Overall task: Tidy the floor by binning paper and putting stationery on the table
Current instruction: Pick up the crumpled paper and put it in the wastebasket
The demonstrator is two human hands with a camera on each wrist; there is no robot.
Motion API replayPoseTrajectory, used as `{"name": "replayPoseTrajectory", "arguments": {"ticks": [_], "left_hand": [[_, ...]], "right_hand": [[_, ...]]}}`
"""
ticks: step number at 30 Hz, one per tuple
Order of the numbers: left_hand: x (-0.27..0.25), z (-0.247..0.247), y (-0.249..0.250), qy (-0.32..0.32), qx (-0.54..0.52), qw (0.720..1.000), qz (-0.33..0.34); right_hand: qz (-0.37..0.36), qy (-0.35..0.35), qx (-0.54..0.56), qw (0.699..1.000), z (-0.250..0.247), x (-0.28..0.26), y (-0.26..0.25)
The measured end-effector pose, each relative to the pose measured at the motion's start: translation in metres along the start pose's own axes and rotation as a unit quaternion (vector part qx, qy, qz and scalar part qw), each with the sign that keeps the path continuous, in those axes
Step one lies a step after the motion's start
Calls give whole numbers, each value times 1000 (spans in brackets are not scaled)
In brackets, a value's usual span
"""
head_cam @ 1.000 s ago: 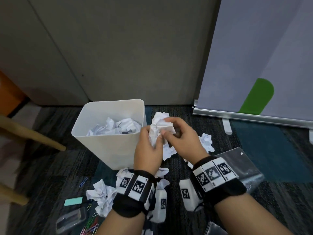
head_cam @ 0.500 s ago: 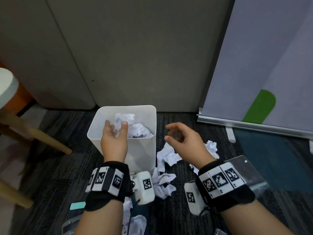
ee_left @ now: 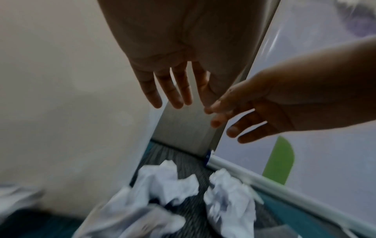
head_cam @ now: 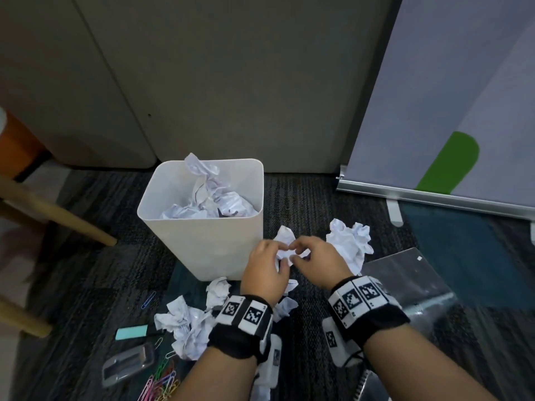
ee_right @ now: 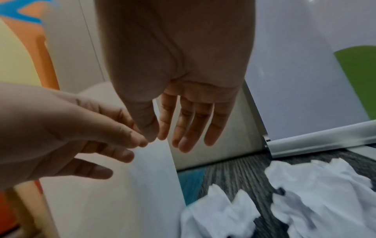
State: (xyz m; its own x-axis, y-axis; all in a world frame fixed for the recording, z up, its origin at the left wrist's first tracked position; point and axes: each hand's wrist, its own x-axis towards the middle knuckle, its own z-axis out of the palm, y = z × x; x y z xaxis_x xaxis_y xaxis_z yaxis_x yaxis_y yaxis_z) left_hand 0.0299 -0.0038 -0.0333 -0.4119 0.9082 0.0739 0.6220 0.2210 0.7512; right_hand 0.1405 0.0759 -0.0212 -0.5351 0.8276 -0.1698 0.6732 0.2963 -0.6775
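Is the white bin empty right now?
No, the white bin holds a heap of crumpled paper, with one piece poking up above its rim in the head view.

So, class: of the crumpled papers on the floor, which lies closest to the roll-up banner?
The big crumpled paper just right of the right hand; the other floor papers lie beneath the hands or left, beside the bin.

Both hands hover close together above a crumpled paper on the carpet, left hand and right hand with fingers loosely curled. Just left of the left hand stands the white bin, full of paper; a larger crumpled ball lies just right of the right hand.
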Motion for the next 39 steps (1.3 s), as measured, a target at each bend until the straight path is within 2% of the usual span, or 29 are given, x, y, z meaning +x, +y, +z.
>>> {"name": "replayPoseTrajectory", "arguments": {"ticks": [6,10,12,18,23,25,28,33,35,39], "left_hand": [[-17,22,-53,-55,42,993,-95],[-27,23,-71,-74,63,987,-127],[-30,22,-75,-73,68,986,-131],[-33,19,-84,-49,59,987,-139],[-31,23,-81,-71,69,983,-157],[-28,23,-78,-75,58,983,-160],[-27,22,-68,-79,17,986,-147],[-19,19,-39,-81,-104,978,-160],[-16,15,-21,-53,-169,975,-138],[-8,-3,12,2,-235,968,-92]], "right_hand": [[15,-131,-130,983,49,13,32],[-1,-233,-187,954,90,23,48],[-4,-258,-208,944,101,25,53],[-21,-218,-240,946,110,24,60],[19,-176,-158,972,92,17,61],[33,-124,-97,987,77,12,60],[38,-56,-39,997,48,5,53],[21,-17,11,1000,-4,2,25],[4,15,20,1000,-22,-1,11],[-56,64,9,996,-55,-6,-19]]}}
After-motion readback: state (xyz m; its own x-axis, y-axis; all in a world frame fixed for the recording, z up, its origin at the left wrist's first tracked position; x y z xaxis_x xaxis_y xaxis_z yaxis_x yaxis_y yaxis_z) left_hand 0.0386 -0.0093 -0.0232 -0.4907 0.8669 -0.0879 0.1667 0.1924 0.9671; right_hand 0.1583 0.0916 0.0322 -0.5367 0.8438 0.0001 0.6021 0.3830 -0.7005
